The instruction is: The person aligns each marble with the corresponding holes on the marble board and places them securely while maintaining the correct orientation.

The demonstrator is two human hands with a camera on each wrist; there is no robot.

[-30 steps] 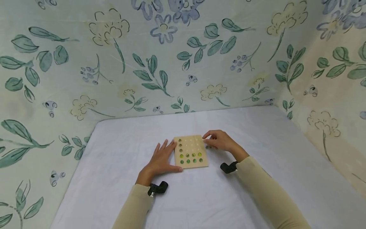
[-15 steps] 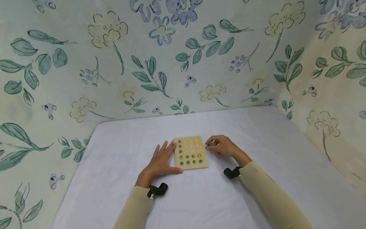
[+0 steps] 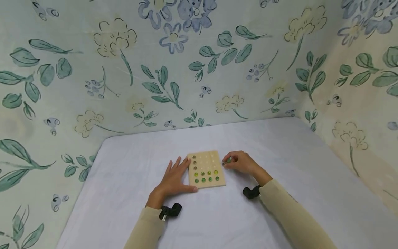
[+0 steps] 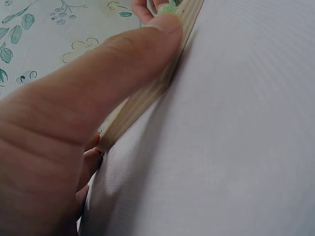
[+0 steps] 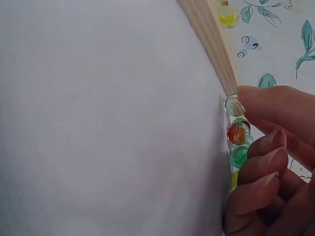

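- Far left: white-covered tabletop [image 3: 124, 155] ends along a slanting side edge; a broad stretch of cloth between that edge and the left hand.
- Left hand [image 3: 173, 178]: fingers straight and spread, grasping nothing, resting against the left edge of the wooden board [image 3: 205, 165]; thumb at its near left corner.
- Board: middle of the tabletop, between both hands, well in from the far edge. Near square, so long axis hard to call; sides point away from the person. Marbles fill two near rows and the left column.
- Right hand [image 3: 244, 162]: beside the board's right edge, thumb and forefinger pinching a clear marble [image 5: 234, 105]; red-orange [image 5: 236, 132] and green [image 5: 239, 156] marbles adjacent.
- Right sleeve [image 3: 295, 218]: dark mark, too small to read. Wide cloth beyond.
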